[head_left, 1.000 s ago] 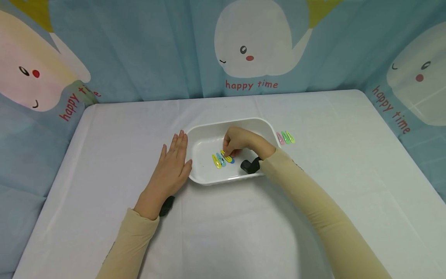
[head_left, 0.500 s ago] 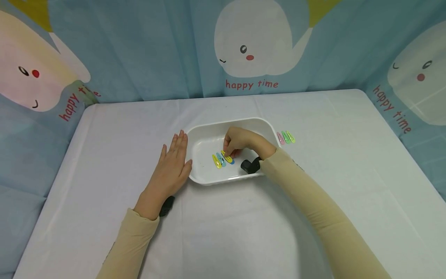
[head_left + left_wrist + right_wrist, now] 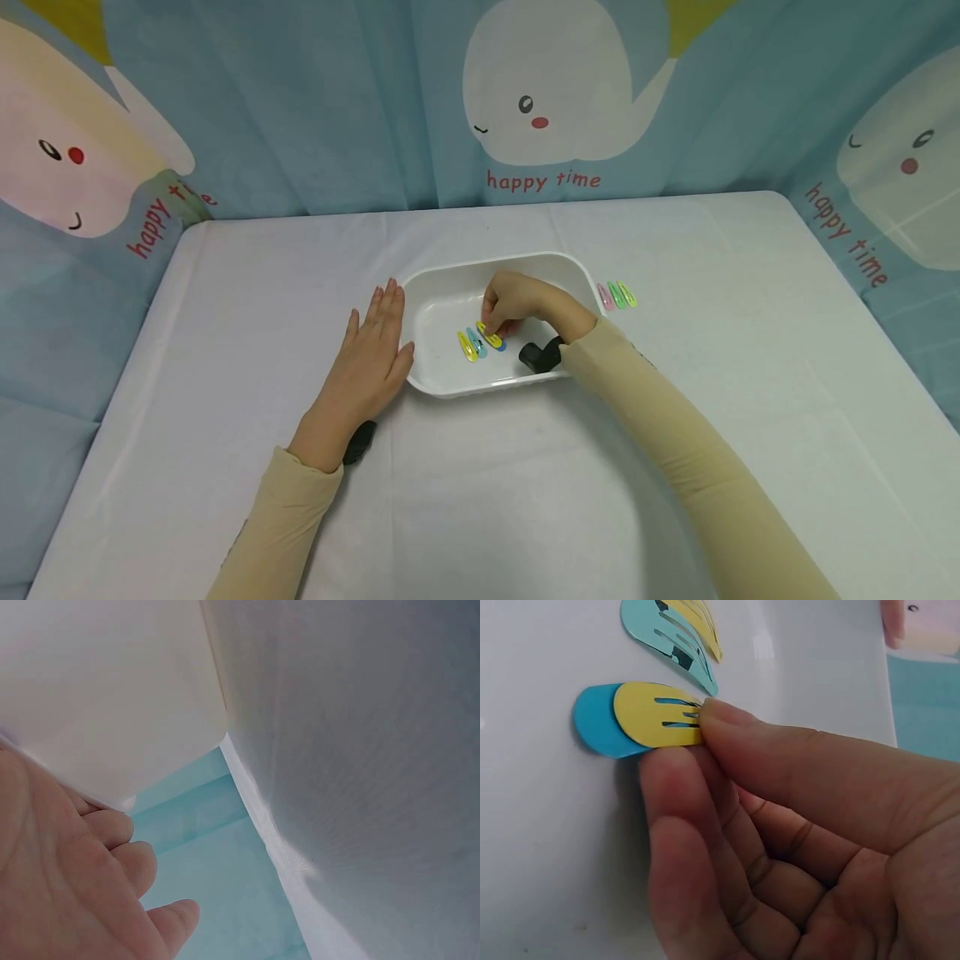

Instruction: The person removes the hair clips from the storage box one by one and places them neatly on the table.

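Note:
Over the white tray (image 3: 480, 388), my right hand (image 3: 517, 298) pinches a yellow snap hair clip (image 3: 641, 714) between thumb and fingers. A blue snap clip (image 3: 592, 724) shows from under it, overlapped by the yellow one; whether the fingers grip that too is hidden. Beside them on the tray floor lie a light blue clip (image 3: 476, 342) and another yellow clip (image 3: 467, 347). My left hand (image 3: 363, 362) has its fingers straight and touches the tray's left rim. In the left wrist view, the palm and fingertips show against the tray's side.
Right of the tray, a pink clip (image 3: 605, 297), a green clip (image 3: 617, 295) and a yellow-green clip (image 3: 627, 294) lie in a row on the white table (image 3: 480, 500). A blue curtain (image 3: 337, 108) with printed whales hangs behind the table.

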### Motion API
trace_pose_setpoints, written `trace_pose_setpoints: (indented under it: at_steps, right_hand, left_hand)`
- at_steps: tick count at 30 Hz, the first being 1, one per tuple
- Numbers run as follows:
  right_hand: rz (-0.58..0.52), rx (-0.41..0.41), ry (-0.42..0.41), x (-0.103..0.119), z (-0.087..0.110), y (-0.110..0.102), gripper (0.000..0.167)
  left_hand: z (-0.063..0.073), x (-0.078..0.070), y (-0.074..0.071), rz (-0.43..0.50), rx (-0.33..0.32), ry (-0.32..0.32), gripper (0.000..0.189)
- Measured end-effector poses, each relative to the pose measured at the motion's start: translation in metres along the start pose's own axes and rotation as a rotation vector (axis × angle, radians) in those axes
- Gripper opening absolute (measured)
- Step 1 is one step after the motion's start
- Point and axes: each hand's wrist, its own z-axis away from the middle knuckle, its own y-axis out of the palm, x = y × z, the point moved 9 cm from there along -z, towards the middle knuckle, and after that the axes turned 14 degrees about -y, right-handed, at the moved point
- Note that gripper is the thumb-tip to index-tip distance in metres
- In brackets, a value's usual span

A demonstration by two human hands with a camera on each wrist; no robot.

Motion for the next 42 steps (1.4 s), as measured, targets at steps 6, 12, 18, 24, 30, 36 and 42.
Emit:
trace_pose_setpoints:
  at_steps: [6, 12, 18, 24, 30, 36, 42]
  right_hand:
    - [-0.001, 0.011, -0.003, 0.0007, 0.0001, 0.0, 0.006]
    - [-0.006, 0.023, -0.005, 0.0004, 0.0002, 0.0006, 0.006]
    - [-0.037, 0.032, -0.017, 0.001, 0.0012, 0.0015, 0.005]
    - [0.039, 0.035, -0.03, 0.0014, -0.0001, 0.0001, 0.013]
    - [0.052, 0.04, -0.048, 0.0022, -0.0017, 0.0004, 0.01]
    - [0.052, 0.036, -0.048, 0.0029, -0.0004, 0.0, 0.008]
    - [0.05, 0.016, -0.029, 0.0018, 0.0016, -0.0025, 0.007]
  left_hand:
    - [-0.0003, 0.0001, 0.0002, -0.004, -0.001, 0.001, 0.065]
    - [-0.0003, -0.0003, -0.0006, 0.0, -0.003, 0.001, 0.065]
    - [0.0002, -0.0011, -0.0013, 0.011, -0.01, 0.008, 0.065]
    - [0.0001, -0.0013, -0.0014, 0.006, -0.008, 0.007, 0.065]
    - [0.0002, -0.0009, -0.0012, 0.001, 0.006, -0.004, 0.065]
    - [0.0004, -0.0007, -0.0009, 0.002, 0.009, -0.007, 0.065]
    - [0.0003, -0.0004, -0.0006, 0.001, 0.006, -0.004, 0.065]
